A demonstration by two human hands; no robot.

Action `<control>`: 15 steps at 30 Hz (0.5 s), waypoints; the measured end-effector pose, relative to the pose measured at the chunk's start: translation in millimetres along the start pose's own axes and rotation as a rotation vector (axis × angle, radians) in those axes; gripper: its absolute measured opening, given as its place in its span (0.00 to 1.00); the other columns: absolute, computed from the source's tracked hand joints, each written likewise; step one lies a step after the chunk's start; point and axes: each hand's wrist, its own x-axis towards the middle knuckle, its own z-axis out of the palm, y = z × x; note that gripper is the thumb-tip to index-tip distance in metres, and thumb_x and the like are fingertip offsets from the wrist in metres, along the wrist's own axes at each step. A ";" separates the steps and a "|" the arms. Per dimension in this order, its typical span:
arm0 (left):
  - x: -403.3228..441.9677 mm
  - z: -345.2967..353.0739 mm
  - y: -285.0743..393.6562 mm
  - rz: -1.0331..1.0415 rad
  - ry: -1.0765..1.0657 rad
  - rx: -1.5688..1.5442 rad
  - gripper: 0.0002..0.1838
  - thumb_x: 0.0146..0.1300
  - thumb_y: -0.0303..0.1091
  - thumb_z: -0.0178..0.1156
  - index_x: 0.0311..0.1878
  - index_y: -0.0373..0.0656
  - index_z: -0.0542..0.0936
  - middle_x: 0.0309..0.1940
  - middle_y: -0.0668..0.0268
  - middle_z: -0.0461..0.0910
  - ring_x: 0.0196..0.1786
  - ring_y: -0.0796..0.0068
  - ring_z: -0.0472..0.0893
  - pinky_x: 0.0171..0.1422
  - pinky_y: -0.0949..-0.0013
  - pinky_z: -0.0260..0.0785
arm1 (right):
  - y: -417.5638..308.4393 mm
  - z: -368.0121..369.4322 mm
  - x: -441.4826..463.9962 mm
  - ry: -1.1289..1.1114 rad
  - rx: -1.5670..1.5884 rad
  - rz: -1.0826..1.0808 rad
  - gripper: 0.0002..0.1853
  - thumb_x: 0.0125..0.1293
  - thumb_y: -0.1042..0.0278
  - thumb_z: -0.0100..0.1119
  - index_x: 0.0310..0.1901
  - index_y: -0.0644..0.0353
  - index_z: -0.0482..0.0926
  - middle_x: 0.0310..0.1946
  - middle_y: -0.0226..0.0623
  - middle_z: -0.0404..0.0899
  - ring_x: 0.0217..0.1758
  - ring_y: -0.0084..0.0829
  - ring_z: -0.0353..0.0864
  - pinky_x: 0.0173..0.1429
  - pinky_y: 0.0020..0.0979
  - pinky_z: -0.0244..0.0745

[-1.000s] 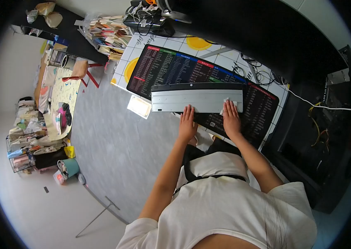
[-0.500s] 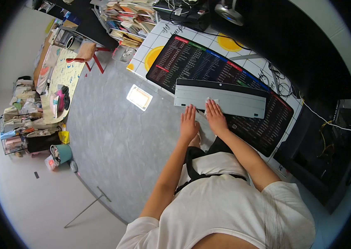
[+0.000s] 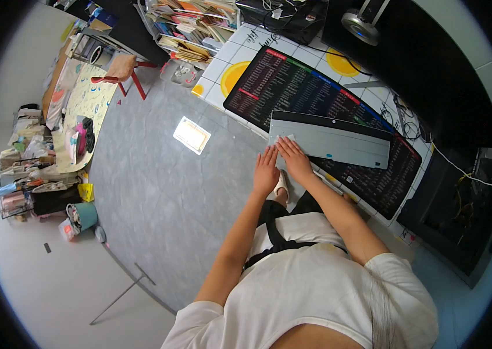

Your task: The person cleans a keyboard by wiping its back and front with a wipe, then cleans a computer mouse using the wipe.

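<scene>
A long grey panel with a black strip along its far edge [image 3: 339,141] lies on the black printed desk mat [image 3: 310,87]. On the panel's left end, my right hand [image 3: 295,160] rests flat over a small white cloth [image 3: 289,138], fingers stretched out. The cloth shows only in part around the fingertips. My left hand [image 3: 266,171] is beside it, fingers extended, its fingertips at the panel's near left corner. Whether those fingertips press on the panel is hard to tell.
Behind the mat stands a large dark monitor [image 3: 426,70]. Loose cables [image 3: 412,125] lie to its right, near an open black computer case [image 3: 461,203]. Stacked papers [image 3: 191,29] stand past the desk's left end. A red-legged stool [image 3: 123,68] is on the floor.
The view has turned, shifting the desk and panel right in the frame. My right hand and the cloth have slid from the panel's right part to its left end, close to my left hand.
</scene>
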 end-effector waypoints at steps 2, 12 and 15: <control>-0.1 -5.9 -6.1 -0.003 0.003 -0.003 0.37 0.46 0.22 0.51 0.64 0.42 0.57 0.65 0.59 0.56 0.68 0.59 0.52 0.69 0.53 0.43 | -2.7 3.6 6.2 -0.006 -0.024 -0.022 0.27 0.59 0.74 0.40 0.62 0.58 0.58 0.66 0.32 0.52 0.70 0.30 0.49 0.71 0.32 0.43; -5.0 -15.0 -27.3 0.071 -0.050 0.043 0.37 0.45 0.22 0.48 0.65 0.41 0.56 0.65 0.59 0.55 0.68 0.59 0.54 0.68 0.54 0.46 | 7.3 -1.1 -8.8 0.061 0.068 0.026 0.24 0.58 0.75 0.42 0.59 0.57 0.64 0.60 0.35 0.63 0.65 0.33 0.59 0.68 0.33 0.53; -6.9 -15.1 -31.3 0.069 -0.046 0.022 0.37 0.45 0.22 0.48 0.65 0.41 0.56 0.65 0.59 0.55 0.67 0.59 0.55 0.68 0.55 0.46 | -8.7 6.9 6.6 0.082 0.296 0.164 0.24 0.60 0.75 0.40 0.60 0.56 0.63 0.61 0.36 0.62 0.65 0.35 0.58 0.67 0.33 0.53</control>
